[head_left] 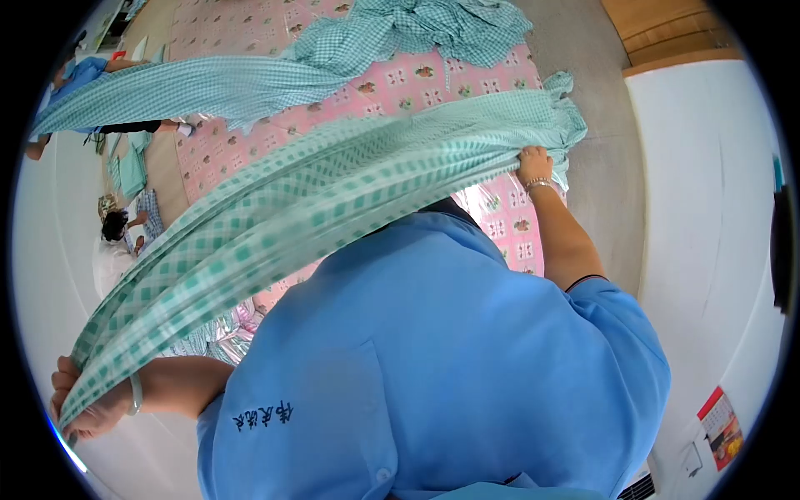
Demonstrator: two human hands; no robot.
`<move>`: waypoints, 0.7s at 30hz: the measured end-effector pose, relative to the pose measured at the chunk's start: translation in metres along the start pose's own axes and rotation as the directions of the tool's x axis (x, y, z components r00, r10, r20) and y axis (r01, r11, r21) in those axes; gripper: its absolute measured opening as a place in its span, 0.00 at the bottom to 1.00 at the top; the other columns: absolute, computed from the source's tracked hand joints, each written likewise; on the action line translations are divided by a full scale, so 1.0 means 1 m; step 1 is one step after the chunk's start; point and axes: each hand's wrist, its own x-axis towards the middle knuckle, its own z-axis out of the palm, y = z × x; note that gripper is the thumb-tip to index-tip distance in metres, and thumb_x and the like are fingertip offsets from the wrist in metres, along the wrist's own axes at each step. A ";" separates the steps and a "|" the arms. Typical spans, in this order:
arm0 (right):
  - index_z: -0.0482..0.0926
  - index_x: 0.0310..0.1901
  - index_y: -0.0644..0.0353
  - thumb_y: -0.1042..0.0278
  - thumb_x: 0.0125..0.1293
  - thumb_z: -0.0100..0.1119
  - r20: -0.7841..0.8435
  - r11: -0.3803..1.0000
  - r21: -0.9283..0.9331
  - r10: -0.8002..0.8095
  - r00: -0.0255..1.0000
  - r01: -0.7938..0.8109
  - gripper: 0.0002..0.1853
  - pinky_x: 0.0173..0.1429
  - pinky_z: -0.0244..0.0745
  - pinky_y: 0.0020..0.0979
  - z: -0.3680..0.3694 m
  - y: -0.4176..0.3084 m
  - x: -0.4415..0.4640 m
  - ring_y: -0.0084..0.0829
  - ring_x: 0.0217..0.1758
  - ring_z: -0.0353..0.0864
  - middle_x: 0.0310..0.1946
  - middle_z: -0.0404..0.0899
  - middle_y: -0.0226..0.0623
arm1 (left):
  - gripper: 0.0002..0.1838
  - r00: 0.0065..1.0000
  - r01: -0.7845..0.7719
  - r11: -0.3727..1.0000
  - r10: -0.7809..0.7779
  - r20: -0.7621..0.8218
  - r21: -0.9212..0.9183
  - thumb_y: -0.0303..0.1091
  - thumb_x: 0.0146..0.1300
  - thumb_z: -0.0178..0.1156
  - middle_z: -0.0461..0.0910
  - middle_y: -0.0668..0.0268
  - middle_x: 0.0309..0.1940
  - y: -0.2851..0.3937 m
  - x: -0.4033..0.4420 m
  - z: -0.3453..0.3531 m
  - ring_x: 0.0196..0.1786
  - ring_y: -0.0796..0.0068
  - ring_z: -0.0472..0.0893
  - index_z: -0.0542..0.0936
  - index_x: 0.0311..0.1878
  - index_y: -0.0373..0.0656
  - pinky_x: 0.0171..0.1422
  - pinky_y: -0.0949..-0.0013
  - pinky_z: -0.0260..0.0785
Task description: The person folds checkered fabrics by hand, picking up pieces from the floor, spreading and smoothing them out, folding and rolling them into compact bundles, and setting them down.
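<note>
A green-and-white checked cloth [317,200] stretches in long folds across the front of my body. At the lower left my left hand [87,404] is closed round one end of it, with a pale bangle on the wrist. My right hand [534,167], a beaded bracelet at its wrist, grips the cloth's lower edge near its right end. Past my right hand the cloth bunches up and hangs down. Beyond it, a second checked cloth [225,83] in blue-green lies stretched out, its right part heaped on a pink patterned sheet [400,79].
A person in blue [75,79] is at the upper left, by the far cloth's left end. Another person [117,225] sits lower on the left among fabrics. Grey floor [604,183] and a white wall [700,208] run along the right, below wooden furniture [667,29].
</note>
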 end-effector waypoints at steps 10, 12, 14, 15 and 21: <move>0.80 0.34 0.48 0.71 0.43 0.55 0.148 0.961 0.141 -0.259 0.954 0.239 0.13 0.58 0.57 0.42 0.034 -0.028 -0.046 0.39 0.62 0.52 0.61 0.51 0.30 | 0.18 0.919 -0.379 0.812 0.275 0.282 0.443 0.43 0.59 0.50 0.74 0.63 0.16 -0.004 0.052 -0.065 0.18 0.75 0.74 0.73 0.26 0.35 0.21 0.77 0.64; 0.79 0.35 0.53 0.71 0.45 0.54 0.062 0.962 0.166 -0.228 0.972 0.216 0.13 0.56 0.59 0.39 0.051 -0.037 -0.038 0.38 0.61 0.54 0.59 0.56 0.30 | 0.20 0.593 -0.802 0.444 0.509 0.624 0.401 0.43 0.58 0.52 0.75 0.65 0.14 -0.007 0.083 -0.085 0.16 0.78 0.73 0.74 0.23 0.32 0.20 0.79 0.63; 0.78 0.36 0.57 0.69 0.49 0.50 -0.016 0.950 0.276 -0.148 0.989 0.146 0.12 0.55 0.58 0.39 0.070 -0.040 -0.027 0.36 0.60 0.55 0.55 0.61 0.32 | 0.18 0.743 -0.620 0.745 0.455 0.490 0.248 0.40 0.56 0.54 0.74 0.66 0.12 -0.006 0.094 -0.074 0.15 0.78 0.73 0.74 0.19 0.34 0.19 0.80 0.63; 0.78 0.37 0.57 0.70 0.49 0.50 0.038 0.958 0.247 -0.156 0.987 0.142 0.12 0.54 0.59 0.38 0.056 -0.043 -0.031 0.34 0.59 0.57 0.52 0.65 0.31 | 0.17 0.782 -0.555 0.811 0.433 0.447 0.186 0.39 0.55 0.54 0.74 0.66 0.12 -0.006 0.099 -0.072 0.15 0.78 0.73 0.74 0.18 0.35 0.18 0.80 0.63; 0.76 0.35 0.56 0.67 0.44 0.56 0.275 0.956 0.048 -0.291 0.916 0.290 0.13 0.55 0.58 0.36 0.065 0.001 -0.064 0.34 0.54 0.60 0.45 0.66 0.33 | 0.10 0.984 -0.171 0.874 0.128 0.126 0.454 0.35 0.53 0.54 0.77 0.64 0.22 -0.036 0.127 -0.095 0.23 0.77 0.75 0.76 0.24 0.38 0.22 0.82 0.64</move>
